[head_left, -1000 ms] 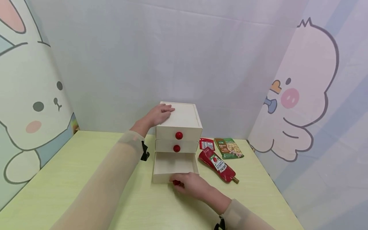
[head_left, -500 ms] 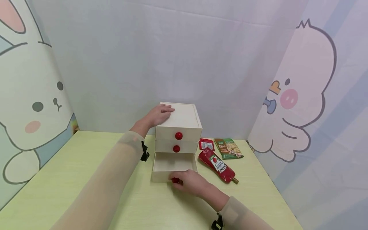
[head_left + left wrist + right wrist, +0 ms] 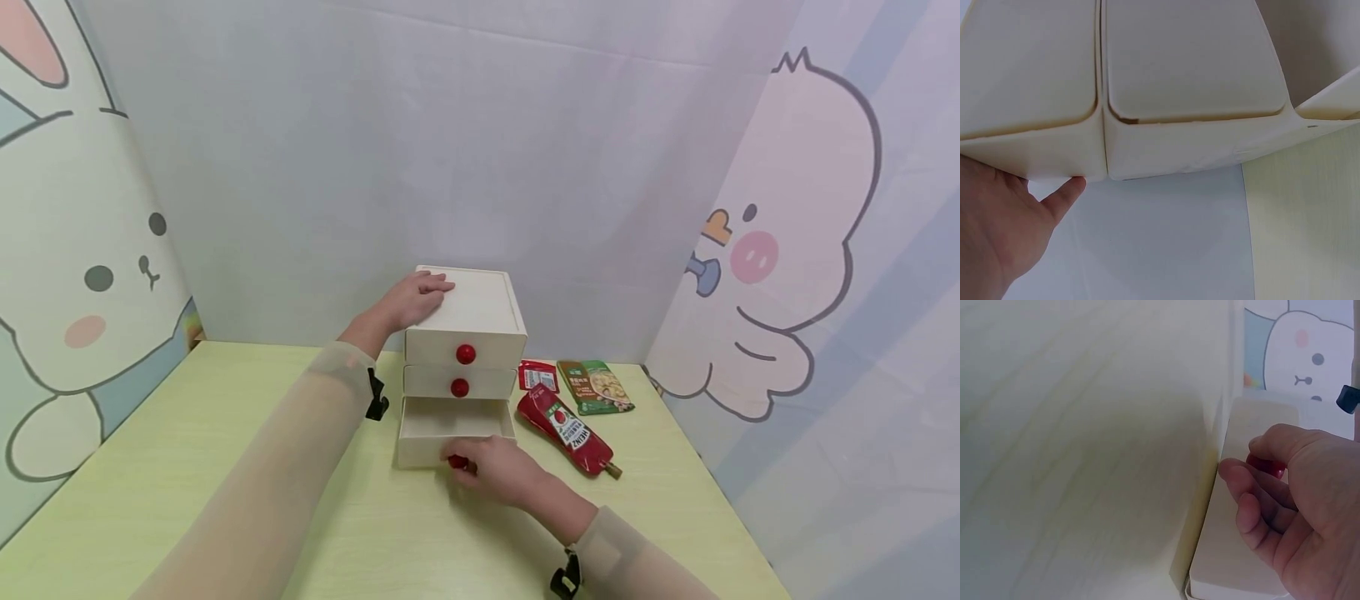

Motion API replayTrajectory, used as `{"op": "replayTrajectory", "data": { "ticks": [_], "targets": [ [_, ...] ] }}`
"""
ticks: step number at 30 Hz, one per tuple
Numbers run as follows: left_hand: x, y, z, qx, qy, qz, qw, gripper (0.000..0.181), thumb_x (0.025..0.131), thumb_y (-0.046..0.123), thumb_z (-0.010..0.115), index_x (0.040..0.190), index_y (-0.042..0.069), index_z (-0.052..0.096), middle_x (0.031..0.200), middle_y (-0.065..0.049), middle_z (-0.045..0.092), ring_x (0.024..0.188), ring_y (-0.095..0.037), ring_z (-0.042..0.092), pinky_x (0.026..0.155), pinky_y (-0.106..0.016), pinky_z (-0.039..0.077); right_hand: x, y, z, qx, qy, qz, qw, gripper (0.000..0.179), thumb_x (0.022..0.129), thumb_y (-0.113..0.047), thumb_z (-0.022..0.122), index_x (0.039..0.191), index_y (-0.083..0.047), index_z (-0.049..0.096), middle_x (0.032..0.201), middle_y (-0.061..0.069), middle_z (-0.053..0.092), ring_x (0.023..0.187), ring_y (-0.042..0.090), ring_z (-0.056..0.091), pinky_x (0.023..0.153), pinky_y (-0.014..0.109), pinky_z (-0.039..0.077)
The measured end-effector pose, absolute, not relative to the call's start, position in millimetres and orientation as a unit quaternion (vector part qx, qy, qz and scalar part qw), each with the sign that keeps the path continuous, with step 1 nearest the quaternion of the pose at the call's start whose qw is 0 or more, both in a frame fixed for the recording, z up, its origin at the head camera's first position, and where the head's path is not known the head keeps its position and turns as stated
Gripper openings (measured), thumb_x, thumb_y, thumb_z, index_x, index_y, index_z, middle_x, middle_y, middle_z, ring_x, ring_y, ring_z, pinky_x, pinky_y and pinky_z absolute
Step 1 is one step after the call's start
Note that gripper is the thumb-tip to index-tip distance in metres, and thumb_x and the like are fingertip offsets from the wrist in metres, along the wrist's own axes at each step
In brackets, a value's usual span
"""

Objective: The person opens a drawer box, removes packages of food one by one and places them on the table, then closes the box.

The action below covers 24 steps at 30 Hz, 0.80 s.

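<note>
A small cream-white drawer cabinet [image 3: 480,302] stands near the back of the table, with three drawers and round red knobs. Its bottom drawer [image 3: 420,452] is pulled out, and the part of its inside that shows holds nothing. My left hand [image 3: 411,300] rests on the cabinet's top at the left, fingers laid over it; in the left wrist view the thumb [image 3: 1067,195] lies against the side. My right hand [image 3: 498,471] pinches the bottom drawer's red knob [image 3: 1266,465] between thumb and curled fingers, which partly hide it.
Right of the cabinet lie a red Heinz ketchup pouch [image 3: 567,429], a small red packet [image 3: 538,376] and a green and brown food packet [image 3: 596,387]. The yellowish table [image 3: 247,383] meets a pale curtain [image 3: 465,150] behind. Cartoon-printed sheets hang at both sides.
The bottom drawer has slid a little way back toward the cabinet, and my right hand has moved with it, still on the knob. My left hand has stayed on the top.
</note>
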<state>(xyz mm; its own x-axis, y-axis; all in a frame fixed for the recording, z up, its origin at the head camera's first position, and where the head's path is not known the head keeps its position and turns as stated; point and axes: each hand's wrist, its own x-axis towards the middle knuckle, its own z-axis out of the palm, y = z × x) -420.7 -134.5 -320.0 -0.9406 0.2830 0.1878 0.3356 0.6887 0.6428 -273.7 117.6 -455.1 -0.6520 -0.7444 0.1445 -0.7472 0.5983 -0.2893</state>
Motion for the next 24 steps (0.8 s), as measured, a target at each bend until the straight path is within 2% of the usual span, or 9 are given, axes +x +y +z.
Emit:
{"op": "replayTrajectory", "data": {
  "ticks": [11,24],
  "targets": [
    [-418,-134,-318,-0.164,-0.916,-0.364,0.037,0.051,0.115,0.031,0.04,0.161,0.017,0.058,0.179,-0.005,0.038,0.174,-0.031,0.012,0.141,-0.056,0.011,-285,116,-455,0.431,-0.887,0.16,0.036,0.022,0.102,-0.016,0.078,0.124,-0.018,0.077,0.098,-0.005,0.077,0.075,0.001,0.053,0.069,0.015,0.048],
    [-418,-134,-318,-0.171,-0.917,-0.36,0.034,0.052,0.115,0.03,0.038,0.162,0.017,0.057,0.18,-0.004,0.036,0.174,-0.031,0.012,0.14,-0.057,0.011,-300,109,-459,0.395,-0.902,0.172,0.007,0.023,0.102,-0.015,0.079,0.124,-0.02,0.077,0.104,-0.004,0.075,0.081,0.005,0.057,0.073,0.018,0.051]
  ]
}}
